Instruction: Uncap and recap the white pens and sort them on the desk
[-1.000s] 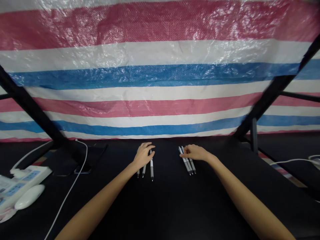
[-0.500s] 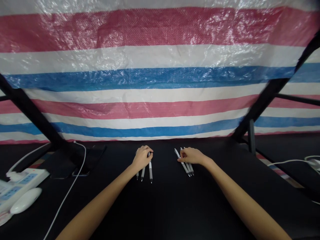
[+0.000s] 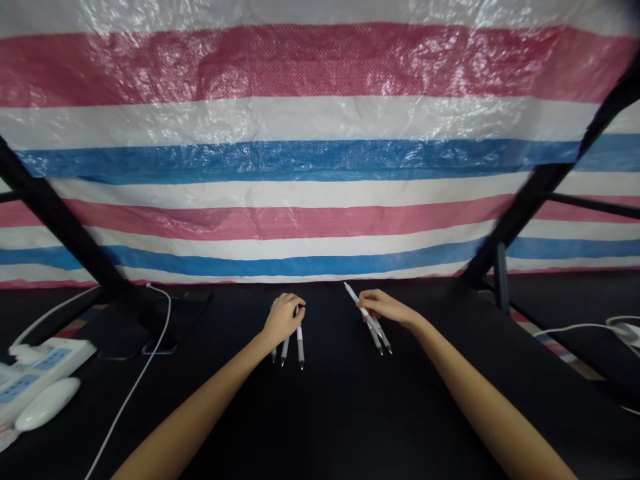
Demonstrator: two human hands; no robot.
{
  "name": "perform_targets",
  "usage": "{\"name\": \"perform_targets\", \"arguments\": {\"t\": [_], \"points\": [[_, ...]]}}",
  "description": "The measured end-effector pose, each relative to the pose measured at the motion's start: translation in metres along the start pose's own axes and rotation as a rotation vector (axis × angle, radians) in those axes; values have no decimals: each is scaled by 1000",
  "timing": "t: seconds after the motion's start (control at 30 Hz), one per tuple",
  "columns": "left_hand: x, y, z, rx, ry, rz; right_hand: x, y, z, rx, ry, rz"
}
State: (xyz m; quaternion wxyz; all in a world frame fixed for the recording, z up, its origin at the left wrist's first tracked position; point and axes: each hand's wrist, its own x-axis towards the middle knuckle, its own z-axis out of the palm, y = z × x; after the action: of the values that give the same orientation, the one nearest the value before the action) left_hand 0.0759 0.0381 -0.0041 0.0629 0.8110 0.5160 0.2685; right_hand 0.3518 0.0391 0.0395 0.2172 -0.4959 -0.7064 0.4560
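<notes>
My left hand [image 3: 283, 319] lies curled over the upper ends of white pens with dark tips on the black table [image 3: 340, 407]. The pen ends are hidden under my fingers; the rightmost pen [image 3: 300, 343] and two shorter-showing ones [image 3: 285, 350] stick out toward me. My right hand [image 3: 385, 305] pinches a white pen [image 3: 354, 292], which sits tilted across the fingers. Beneath that hand, another white pen [image 3: 375, 338] lies close against the held one, its tip near the held pen's tip.
A white power strip [image 3: 40, 367], a white computer mouse [image 3: 47, 413] and a white cable [image 3: 140, 373] lie at the left, beside a dark flat device [image 3: 173, 320]. Black metal struts [image 3: 55, 227] stand before a striped tarpaulin [image 3: 320, 160].
My right hand has drawn one white pen away from the group, its far end now tilted up and left. The left hand and its pens stay nearly unmoved. The view has tilted slightly.
</notes>
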Motion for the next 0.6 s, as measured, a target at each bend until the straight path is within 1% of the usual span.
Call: {"name": "perform_targets", "arguments": {"t": [0.1, 0.2, 0.3, 0.4, 0.6], "points": [[-1, 2, -2, -32, 43, 39, 1, -2, 4, 144, 48, -20], [-3, 5, -5, -52, 98, 114, 2, -4, 11, 173, 91, -66], [-5, 8, -7, -55, 131, 210, 3, -7, 19, 120, 101, -157], [-6, 8, -7, -75, 118, 303, 3, -10, 26, 25, 92, -233], [-7, 12, -12, -85, 111, 378, 2, -10, 36, -154, 115, -358]]}}
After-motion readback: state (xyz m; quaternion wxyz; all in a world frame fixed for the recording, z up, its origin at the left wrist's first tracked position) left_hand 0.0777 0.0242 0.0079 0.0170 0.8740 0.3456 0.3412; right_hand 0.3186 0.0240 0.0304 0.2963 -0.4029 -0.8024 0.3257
